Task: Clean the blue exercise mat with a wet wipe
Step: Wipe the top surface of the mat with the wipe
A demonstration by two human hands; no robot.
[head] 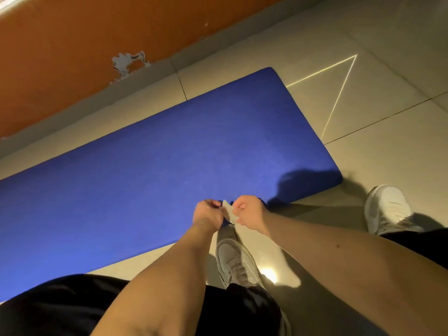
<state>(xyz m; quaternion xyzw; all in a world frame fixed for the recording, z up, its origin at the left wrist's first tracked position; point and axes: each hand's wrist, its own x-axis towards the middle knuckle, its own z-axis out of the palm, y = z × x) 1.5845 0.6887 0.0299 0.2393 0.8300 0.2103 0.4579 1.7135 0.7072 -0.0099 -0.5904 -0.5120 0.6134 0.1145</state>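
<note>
Both the left hand (pixel 208 213) and the right hand (pixel 249 212) pinch a small, crumpled white wet wipe (pixel 229 212) stretched between them. Just beyond and below this grip lies the flat blue foam exercise mat (pixel 150 170), unrolled on the pale tiled floor (pixel 378 132).

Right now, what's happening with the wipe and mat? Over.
Left grip, right grip both pinching wet wipe. Blue mat flat on floor, wipe above its near edge. White shoe beside that edge.

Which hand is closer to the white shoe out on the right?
Right. The right hand is left of that shoe; the left hand lies farther left, past the wipe both pinch.
</note>
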